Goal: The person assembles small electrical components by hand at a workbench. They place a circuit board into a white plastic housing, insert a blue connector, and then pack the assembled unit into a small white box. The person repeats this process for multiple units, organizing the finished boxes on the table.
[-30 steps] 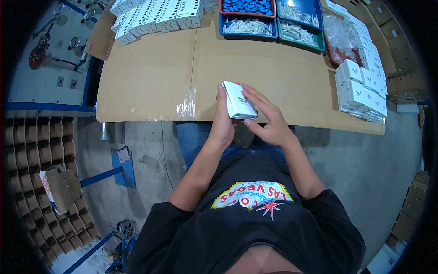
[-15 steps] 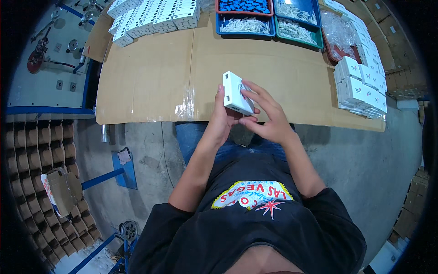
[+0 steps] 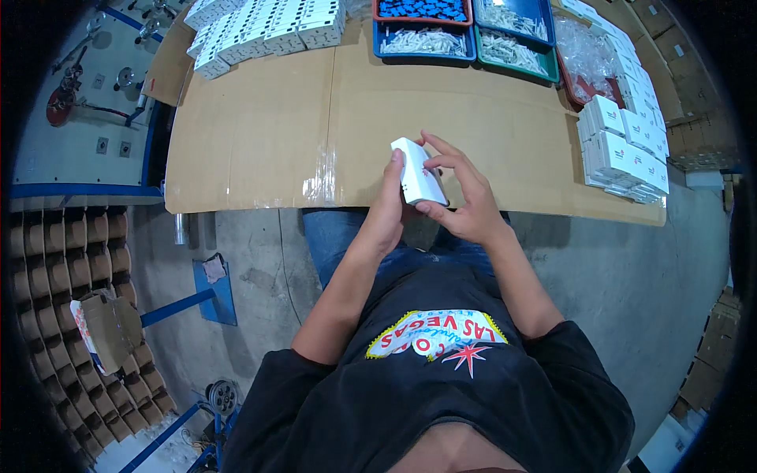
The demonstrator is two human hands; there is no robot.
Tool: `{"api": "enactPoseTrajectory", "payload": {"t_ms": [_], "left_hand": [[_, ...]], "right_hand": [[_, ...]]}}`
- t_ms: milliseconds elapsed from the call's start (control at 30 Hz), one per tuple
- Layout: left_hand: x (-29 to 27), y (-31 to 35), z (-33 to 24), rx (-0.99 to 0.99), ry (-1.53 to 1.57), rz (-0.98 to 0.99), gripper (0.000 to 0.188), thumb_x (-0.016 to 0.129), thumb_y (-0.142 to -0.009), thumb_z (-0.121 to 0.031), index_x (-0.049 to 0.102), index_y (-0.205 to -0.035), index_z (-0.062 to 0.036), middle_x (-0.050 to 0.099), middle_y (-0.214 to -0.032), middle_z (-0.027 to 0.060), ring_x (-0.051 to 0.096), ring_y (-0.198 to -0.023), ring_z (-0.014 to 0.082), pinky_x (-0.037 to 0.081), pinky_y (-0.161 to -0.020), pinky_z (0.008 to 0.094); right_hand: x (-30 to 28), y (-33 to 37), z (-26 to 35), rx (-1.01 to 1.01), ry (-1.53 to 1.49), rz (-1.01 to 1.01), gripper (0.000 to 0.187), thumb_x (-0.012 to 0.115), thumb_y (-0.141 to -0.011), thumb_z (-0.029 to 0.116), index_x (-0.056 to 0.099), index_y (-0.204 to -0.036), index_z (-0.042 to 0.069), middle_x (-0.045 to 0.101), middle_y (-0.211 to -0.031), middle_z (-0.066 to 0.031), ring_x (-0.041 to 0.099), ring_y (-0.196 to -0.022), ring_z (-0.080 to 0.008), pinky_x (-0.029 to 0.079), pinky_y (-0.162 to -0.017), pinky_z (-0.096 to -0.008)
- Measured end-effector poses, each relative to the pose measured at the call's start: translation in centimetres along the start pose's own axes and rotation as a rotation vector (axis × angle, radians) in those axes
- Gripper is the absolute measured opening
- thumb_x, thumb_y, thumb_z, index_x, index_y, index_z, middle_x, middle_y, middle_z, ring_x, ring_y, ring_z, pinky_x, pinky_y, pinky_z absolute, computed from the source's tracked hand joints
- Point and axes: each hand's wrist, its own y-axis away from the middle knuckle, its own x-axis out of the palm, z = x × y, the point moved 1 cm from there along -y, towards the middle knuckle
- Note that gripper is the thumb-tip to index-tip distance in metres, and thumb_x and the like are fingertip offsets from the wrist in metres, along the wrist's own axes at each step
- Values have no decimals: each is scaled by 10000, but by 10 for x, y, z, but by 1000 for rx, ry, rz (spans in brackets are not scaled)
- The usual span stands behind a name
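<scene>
A small white box-shaped plastic case (image 3: 418, 180) is held up over the near edge of the cardboard-covered table (image 3: 252, 130). My left hand (image 3: 383, 211) grips its left side, with the thumb along the edge. From the right, my right hand (image 3: 473, 205) also has hold of it. The right thumb is at the lower corner, and bent fingers lie over the printed top face. A few small dark spots show on the side by my left thumb. The underside of the case and some left fingertips are hidden.
Rows of similar white cases (image 3: 272, 30) stand at the far left, and another stack (image 3: 627, 154) at the right. At the back are a red tray (image 3: 422, 23) of blue pieces, plus a blue tray (image 3: 426, 61) and green tray (image 3: 516, 74) of slim white parts.
The case has been turned in my hands, so its side with dark openings shows less. It sits slightly lower, and my right fingers have shifted on its top.
</scene>
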Motion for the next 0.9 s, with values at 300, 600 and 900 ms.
{"api": "enactPoseTrajectory", "payload": {"t_ms": [300, 600, 900], "left_hand": [[16, 6, 8, -39, 20, -8, 598, 426, -1072, -619, 539, -1335, -94, 612, -1149, 54, 615, -1031, 141, 498, -916, 322], [7, 0, 21, 12, 26, -23, 606, 464, -1055, -611, 528, -1356, -89, 605, -1198, 57, 604, -1150, 173, 470, -1017, 363], [5, -1, 26, -2, 20, -39, 590, 463, -1056, -607, 529, -1348, -98, 599, -1217, 55, 593, -1172, 174, 463, -1035, 375]], "right_hand": [[6, 1, 0, -118, 171, -35, 711, 709, -965, 402, 507, -1469, -58, 552, -1453, -293, 571, -1326, -444, 460, -1117, -444], [16, 4, -6, -160, 193, -46, 623, 604, -1048, 350, 498, -1470, -96, 556, -1451, -321, 574, -1336, -452, 464, -1120, -454], [18, 9, -10, -134, 201, -62, 571, 565, -1073, 336, 522, -1455, -86, 589, -1428, -296, 602, -1311, -437, 493, -1093, -443]]}}
